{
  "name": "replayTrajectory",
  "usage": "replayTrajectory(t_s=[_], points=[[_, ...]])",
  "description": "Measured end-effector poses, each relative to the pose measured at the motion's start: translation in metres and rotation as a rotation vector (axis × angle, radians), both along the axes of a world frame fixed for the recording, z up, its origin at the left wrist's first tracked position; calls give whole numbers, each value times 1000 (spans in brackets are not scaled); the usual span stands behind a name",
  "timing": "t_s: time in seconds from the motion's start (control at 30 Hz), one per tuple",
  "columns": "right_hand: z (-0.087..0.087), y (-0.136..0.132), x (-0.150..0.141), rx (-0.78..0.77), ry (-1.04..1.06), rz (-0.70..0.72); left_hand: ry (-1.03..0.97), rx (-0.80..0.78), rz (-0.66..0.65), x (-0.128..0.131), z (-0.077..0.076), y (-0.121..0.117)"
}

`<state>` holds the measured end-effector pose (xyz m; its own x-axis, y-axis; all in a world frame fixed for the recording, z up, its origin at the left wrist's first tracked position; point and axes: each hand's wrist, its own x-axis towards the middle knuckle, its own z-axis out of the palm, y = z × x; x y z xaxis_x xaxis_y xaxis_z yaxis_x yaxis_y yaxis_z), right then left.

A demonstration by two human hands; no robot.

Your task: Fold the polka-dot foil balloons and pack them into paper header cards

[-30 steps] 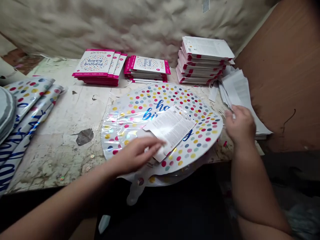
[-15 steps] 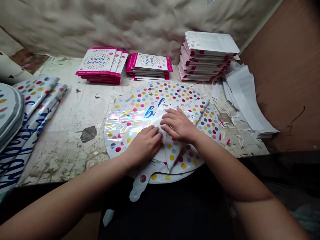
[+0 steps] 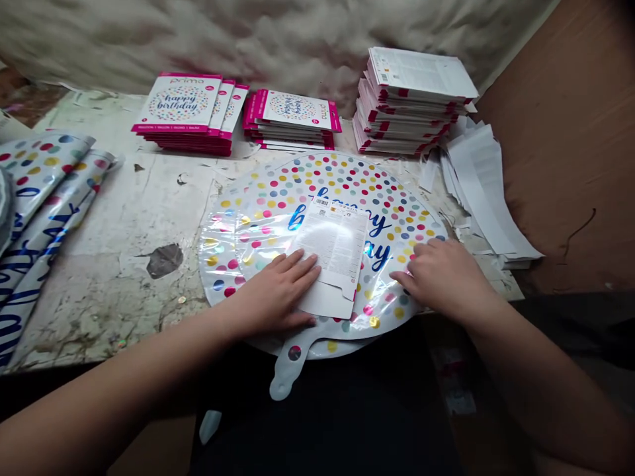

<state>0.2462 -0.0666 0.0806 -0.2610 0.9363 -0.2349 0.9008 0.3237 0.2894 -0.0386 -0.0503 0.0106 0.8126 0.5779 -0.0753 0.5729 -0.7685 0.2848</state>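
Note:
A round foil balloon (image 3: pixel 342 178) with coloured dots and blue "happy birthday" lettering lies flat on top of another dotted balloon, its tail (image 3: pixel 288 370) hanging over the front table edge. On its middle rests a white printed card sleeve (image 3: pixel 337 244), barcode side up. My left hand (image 3: pixel 280 287) is spread flat, its fingers over the sleeve's left edge and the balloon. At the balloon's right edge is my right hand (image 3: pixel 444 277), fingers curled over the foil and thumb lying on top. The fingertips are partly hidden.
Pink-and-white birthday packets (image 3: pixel 183 109) and a second packet pile (image 3: pixel 297 112) stand at the back. A tall sleeve stack (image 3: pixel 414 99) is at the back right, beside loose white paper strips (image 3: pixel 486 185). Folded dotted foil balloons (image 3: pixel 44 192) lie on the left. The table (image 3: pixel 163 178) is worn.
My right hand has moved from the sleeve to the balloon's right edge. The folded foil flap now lies flat, uncovering the sleeve and lettering. My left hand has flattened out.

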Motion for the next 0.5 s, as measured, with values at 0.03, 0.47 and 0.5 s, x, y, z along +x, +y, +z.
replayTrajectory(t_s=[0.03, 0.47, 0.5], points=[[0, -2, -5, 73, 78, 109, -4, 21, 13, 4, -2, -2], [-63, -29, -60, -23, 240, 331, -33, 152, 11, 24, -11, -26], [-67, -29, -57, 18, 280, 383, -52, 163, -14, 23, -12, -26]])
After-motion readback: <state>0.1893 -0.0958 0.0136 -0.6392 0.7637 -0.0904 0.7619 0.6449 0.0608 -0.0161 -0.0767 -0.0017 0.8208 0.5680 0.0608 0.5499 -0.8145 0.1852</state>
